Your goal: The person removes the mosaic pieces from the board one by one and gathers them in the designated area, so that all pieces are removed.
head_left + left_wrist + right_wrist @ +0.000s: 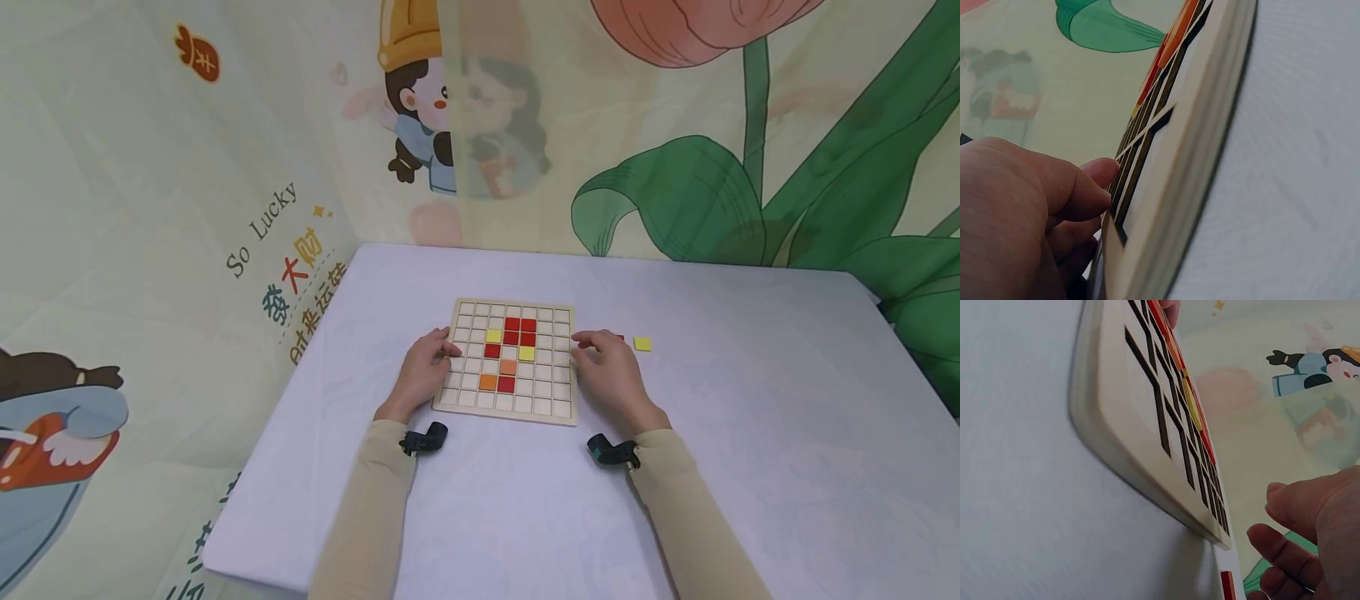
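Observation:
A square wooden grid board (459, 396) lies flat on the table, with red tiles (528, 325), yellow tiles (492, 336) and orange tiles (488, 382) in some of its cells. My left hand (420, 371) rests at the board's left edge, thumb and a fingertip just over the rim in the left wrist view. Beside the right edge is my right hand (611, 375), fingers loosely bent. Nothing shows between them, and the right wrist view has thumb and fingers apart from the board. Just beyond this hand lies a red tile (1227, 585), mostly hidden in the head view.
A loose yellow tile (642, 343) lies on the table right of my right hand. The white-covered table (750, 500) meets a printed cloth backdrop (645, 225) behind and on the left. Black wrist cameras (426, 438) sit on both wrists.

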The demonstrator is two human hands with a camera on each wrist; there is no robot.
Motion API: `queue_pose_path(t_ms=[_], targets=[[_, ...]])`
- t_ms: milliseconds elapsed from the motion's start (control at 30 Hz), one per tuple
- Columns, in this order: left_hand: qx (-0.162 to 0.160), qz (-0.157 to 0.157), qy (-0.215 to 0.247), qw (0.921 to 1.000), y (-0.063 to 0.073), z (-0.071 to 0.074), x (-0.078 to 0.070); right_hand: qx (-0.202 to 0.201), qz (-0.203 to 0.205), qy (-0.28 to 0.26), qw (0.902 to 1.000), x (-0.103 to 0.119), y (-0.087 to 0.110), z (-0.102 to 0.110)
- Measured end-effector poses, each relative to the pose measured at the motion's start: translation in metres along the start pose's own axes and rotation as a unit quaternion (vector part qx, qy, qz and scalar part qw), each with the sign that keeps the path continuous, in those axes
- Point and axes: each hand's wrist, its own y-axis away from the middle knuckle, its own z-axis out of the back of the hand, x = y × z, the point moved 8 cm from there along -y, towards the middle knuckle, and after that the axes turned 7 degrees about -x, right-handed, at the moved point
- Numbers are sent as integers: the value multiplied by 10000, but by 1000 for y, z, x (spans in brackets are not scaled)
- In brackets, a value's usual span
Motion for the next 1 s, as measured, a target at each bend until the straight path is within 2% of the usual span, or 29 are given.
queue_pose_path(t_ms=[200, 433, 800, 1000], targets=[[24, 14, -21, 10000, 0, 0, 0, 272, 206, 117, 9994, 16, 8, -18], [34, -104, 35, 9999, 2, 1, -2, 424, 583, -21, 9974, 32, 14, -28], [9, -177, 42, 9998, 0, 1, -1, 906, 796, 97, 9927, 46, 24, -46], [3, -177, 17, 9998, 0, 0, -1, 976, 949, 176, 9905, 52, 28, -55]])
